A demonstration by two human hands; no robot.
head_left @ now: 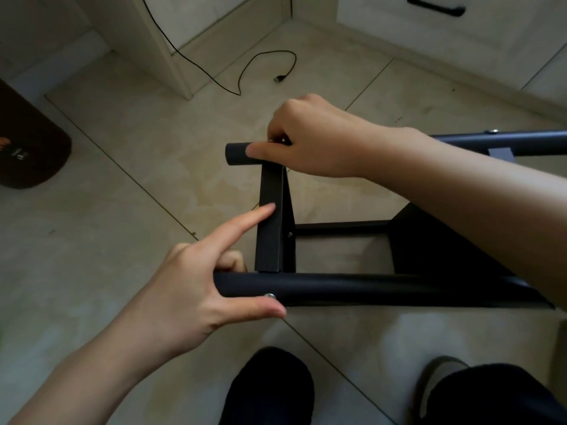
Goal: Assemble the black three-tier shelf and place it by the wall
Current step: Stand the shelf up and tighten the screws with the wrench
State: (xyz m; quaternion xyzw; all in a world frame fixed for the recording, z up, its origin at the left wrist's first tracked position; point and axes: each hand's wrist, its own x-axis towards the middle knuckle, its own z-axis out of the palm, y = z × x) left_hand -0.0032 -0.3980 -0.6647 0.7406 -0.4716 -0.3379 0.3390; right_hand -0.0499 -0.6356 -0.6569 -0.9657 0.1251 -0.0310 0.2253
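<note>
Shelf frame (352, 289) lies at our centre; our left hand (196, 289) grips its near tube at seven o'clock; our right hand (310, 142) pinches something small on the far tube (236, 153) at twelve.

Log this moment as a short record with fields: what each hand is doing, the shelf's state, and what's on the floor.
left hand: grips near tube, forefinger on crossbar
right hand: pinches something small at far tube; item hidden
shelf frame: lying on its side, partly assembled
screw: seated in near tube
floor: black cable
</note>
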